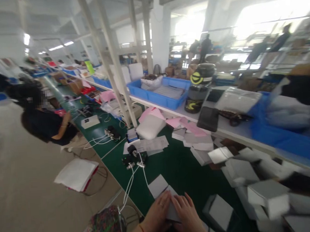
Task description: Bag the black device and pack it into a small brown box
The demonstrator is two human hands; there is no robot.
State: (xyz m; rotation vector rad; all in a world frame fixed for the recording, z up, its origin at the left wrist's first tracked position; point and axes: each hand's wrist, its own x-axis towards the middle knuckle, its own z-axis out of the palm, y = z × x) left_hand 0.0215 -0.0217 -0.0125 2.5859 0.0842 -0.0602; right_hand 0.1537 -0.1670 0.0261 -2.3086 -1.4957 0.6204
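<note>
We hold a small grey box (172, 207) at the near edge of the green work surface (179, 167), low in the head view. Our left hand (157, 215) lies on its left side and our right hand (185, 212) on its right, fingers flat and pressed down on the lid, thumbs hidden beneath. The box is matte card, rectangular, with crisp corners.

Just beyond it lies a flat grey card panel (157, 185), touching or nearly touching the box; we cannot tell which. To the right stands an open grey box (220, 211), slightly apart from our right hand. Farther right, stacked white boxes (267, 195) crowd the surface up to the shelf edge, leaving little open room there.

To the left, white cables (130, 182) run from a black fixture (133, 158) toward the table's front edge, near our left hand. The stretch of green mat between the card panel and the loose paper sheets (151, 144) is open. A blue plastic bin (160, 91) sits on the raised shelf behind.
</note>
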